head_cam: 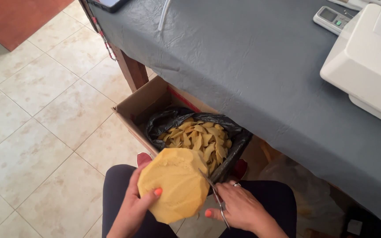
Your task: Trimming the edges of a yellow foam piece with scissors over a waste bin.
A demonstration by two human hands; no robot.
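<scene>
- Head view, hands: the left hand (134,203) pinches a yellow foam piece (173,184) at its lower left edge, thumb pressed on the front face and fingers behind it. The piece is held upright over the person's lap, just in front of the box below.
- Head view, cutting tool: the right hand (239,207) is closed through the handles of a pair of scissors (213,194), whose blades point up and left and meet the right edge of the foam piece (how far the blades stand apart cannot be told).
- Head view, container: a brown cardboard box (148,99) stands on the floor, half tucked under the table edge. Its flap lies open toward the upper left. Inside it, a black plastic bag (164,121) holds a heap of yellow foam strips (199,136).
- Head view, edges and open room: the table (252,66), covered by a grey cloth, runs diagonally from upper left to lower right. Its front edge overhangs the far side of the box. To the left, a tiled floor (36,132) stretches open as far as the wooden table leg (131,70).
- Head view, tabletop things: a white machine (367,61) sits at the right edge of the frame, a white remote control (331,18) lies just beside it, and a dark phone (109,4) rests at the table's far left corner.
</scene>
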